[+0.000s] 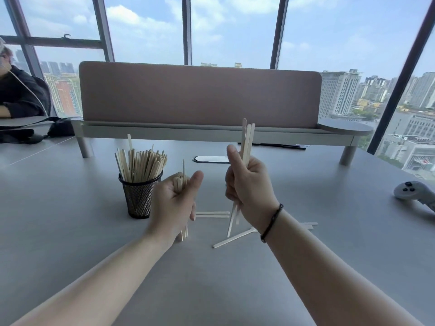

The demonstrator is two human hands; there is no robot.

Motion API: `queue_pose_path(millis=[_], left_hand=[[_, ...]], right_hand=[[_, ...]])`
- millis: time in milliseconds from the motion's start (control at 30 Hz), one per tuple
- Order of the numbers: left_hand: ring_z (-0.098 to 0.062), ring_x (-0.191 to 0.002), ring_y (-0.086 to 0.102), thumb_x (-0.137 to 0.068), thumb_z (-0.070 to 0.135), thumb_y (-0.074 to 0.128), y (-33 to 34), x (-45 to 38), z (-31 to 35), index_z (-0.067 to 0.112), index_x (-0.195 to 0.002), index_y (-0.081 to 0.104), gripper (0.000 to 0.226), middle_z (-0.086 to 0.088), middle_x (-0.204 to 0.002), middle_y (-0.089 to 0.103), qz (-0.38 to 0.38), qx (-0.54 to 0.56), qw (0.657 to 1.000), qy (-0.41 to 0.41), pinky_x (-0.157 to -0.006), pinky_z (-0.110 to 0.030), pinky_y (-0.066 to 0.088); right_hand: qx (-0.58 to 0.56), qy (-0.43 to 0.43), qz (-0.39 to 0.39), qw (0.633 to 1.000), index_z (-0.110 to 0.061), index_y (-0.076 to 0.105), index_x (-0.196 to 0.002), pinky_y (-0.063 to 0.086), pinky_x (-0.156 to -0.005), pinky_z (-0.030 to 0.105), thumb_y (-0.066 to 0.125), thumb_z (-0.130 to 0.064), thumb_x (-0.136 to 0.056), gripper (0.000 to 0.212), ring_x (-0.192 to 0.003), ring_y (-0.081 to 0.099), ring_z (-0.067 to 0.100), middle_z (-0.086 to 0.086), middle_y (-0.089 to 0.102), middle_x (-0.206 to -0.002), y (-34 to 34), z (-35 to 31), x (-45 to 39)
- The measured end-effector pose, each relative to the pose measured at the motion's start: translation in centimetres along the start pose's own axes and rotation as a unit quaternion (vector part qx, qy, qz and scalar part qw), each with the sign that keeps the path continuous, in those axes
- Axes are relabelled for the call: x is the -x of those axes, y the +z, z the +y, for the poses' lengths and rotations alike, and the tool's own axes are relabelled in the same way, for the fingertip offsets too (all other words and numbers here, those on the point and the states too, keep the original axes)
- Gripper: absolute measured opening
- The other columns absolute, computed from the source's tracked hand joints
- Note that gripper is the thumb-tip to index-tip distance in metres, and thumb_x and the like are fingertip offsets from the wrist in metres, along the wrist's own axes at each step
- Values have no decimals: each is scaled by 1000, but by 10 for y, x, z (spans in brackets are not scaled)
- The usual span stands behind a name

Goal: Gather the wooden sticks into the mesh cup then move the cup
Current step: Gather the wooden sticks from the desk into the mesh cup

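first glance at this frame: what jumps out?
Both hands raised mid-frame, each gripping a bundle of wooden sticks: left hand beside the mesh cup, right hand holding its sticks upright. The cup, left of centre, is already packed with sticks, and a few loose sticks lie on the grey table beneath the hands.

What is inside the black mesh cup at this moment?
The mesh cup holds a dense bunch of wooden sticks standing roughly upright, their tops fanning above the rim. Their lower ends show only faintly through the mesh; the cup's bottom is hidden.
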State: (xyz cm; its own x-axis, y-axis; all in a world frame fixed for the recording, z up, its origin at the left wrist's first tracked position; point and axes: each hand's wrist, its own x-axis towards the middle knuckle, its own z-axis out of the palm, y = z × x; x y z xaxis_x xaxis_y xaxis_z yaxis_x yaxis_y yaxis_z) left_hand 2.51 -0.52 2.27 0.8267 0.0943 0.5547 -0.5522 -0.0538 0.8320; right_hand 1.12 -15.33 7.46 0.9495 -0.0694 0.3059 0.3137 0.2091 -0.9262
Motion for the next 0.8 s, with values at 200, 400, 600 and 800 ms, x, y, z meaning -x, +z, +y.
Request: queue_pose_path(millis=[200,400,600,800], left_hand=[[-30,-38,47,-91,36,65,1,1,-3,10,-48,41,55,-7,-40,43,-18,-7,1000,-23,-51,-33,41],[-27,-41,46,-95,24,65,2,4,-1,-5,-55,44,54,-14,-45,47,-19,-1,998,-52,-50,-35,42],[-19,-39,35,-93,28,66,4,3,6,-4,-60,35,55,-8,-46,40,18,46,994,-94,-40,-26,31],[-14,-40,16,-95,29,62,2,-2,17,20,-52,26,57,6,-44,23,12,94,977,-191,-44,-21,17]], right_hand=[[35,35,7,999,-18,35,-56,30,-44,27,64,-35,-94,51,-37,28,16,-2,32,-42,-3,24,5],[79,52,-19,995,-18,35,-49,35,-44,30,65,-31,-93,55,-36,33,19,-2,35,-39,-3,34,15],[46,87,-17,995,-24,32,-42,27,-43,25,65,-34,-93,61,-38,25,17,-4,29,-40,-4,30,14],[-7,139,-8,990,-26,27,-45,16,-42,21,59,-31,-95,60,-38,16,13,-6,22,-42,-1,30,13]])
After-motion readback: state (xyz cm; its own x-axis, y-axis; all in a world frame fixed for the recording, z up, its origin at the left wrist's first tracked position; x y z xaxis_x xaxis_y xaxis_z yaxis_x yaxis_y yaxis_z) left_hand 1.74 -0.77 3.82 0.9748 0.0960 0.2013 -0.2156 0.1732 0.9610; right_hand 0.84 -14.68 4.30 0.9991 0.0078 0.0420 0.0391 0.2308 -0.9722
